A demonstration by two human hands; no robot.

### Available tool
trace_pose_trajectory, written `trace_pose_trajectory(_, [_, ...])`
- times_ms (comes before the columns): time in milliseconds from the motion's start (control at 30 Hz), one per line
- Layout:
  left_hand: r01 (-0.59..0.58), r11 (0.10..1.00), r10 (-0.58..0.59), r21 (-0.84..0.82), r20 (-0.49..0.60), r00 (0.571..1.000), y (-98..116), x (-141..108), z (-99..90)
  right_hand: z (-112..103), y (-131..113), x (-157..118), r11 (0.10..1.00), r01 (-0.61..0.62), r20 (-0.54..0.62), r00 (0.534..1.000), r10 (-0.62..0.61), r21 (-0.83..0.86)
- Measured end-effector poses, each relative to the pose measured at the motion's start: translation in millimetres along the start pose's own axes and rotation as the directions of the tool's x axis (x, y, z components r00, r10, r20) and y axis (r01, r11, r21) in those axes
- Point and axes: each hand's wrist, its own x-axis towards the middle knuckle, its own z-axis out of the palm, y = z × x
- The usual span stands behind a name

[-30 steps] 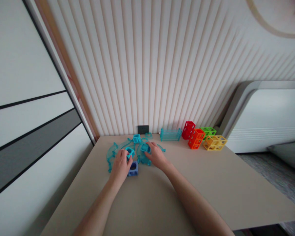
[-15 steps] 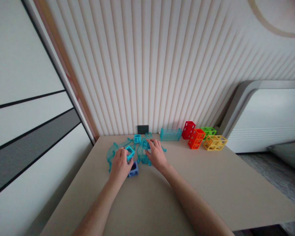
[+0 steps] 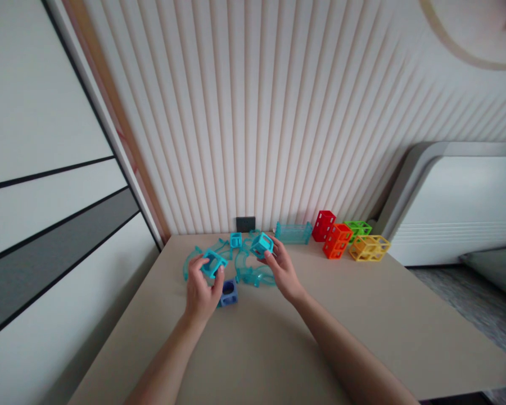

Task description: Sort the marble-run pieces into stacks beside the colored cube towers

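Thumb and fingers of my left hand grip a turquoise open-sided cube block, held tilted above the table. In my right hand is a second turquoise cube block, pinched from its right side and also tilted. Between and below the hands lie curved see-through teal track pieces, partly hidden by the hands. A blue-purple cube block with a round hole sits just right of my left wrist. Behind the hands stands another turquoise cube block.
A straight see-through teal piece stands near the wall. Right of it are stacked blocks: red, orange, green and yellow. A black socket plate is on the ribbed wall behind the beige table.
Both turquoise cube blocks have been turned in my hands. The right one has come up and right, off the track pieces; my left hand has shifted slightly left.
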Motion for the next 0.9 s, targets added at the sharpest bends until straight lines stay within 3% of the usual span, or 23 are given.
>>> trace_pose_trajectory(67, [0.025,0.984,-0.017,-0.178,0.045,0.999,5,-10,-1.1,-8,-5,-10,1.0,0.018,-0.009,1.0,-0.018,0.008])
trace_pose_trajectory(133, [0.105,0.935,-0.046,-0.34,0.177,0.983,13,-24,-0.6,-16,-8,-20,0.999,0.033,-0.018,0.999,-0.033,0.011])
trace_pose_trajectory(300, [0.373,0.741,-0.064,-0.559,0.493,0.867,48,-46,3.6,-23,-14,-37,0.999,-0.01,-0.003,1.0,0.01,0.034])
trace_pose_trajectory(467, [0.597,0.611,-0.132,-0.519,0.678,0.723,74,-41,4.2,-18,-25,-41,0.995,-0.055,0.096,0.994,0.047,0.088])
trace_pose_trajectory(633, [0.776,0.389,-0.249,-0.496,0.755,0.607,77,-43,7.3,-18,-25,-42,0.984,-0.092,0.184,0.981,0.063,0.15])
trace_pose_trajectory(733, [0.809,0.301,-0.239,-0.504,0.782,0.576,78,-45,9.0,-19,-24,-44,0.98,-0.114,0.226,0.971,0.075,0.164])
trace_pose_trajectory(900, [0.811,0.329,-0.172,-0.484,0.813,0.556,80,-43,8.6,-16,-24,-46,0.974,-0.138,0.248,0.965,0.09,0.183])
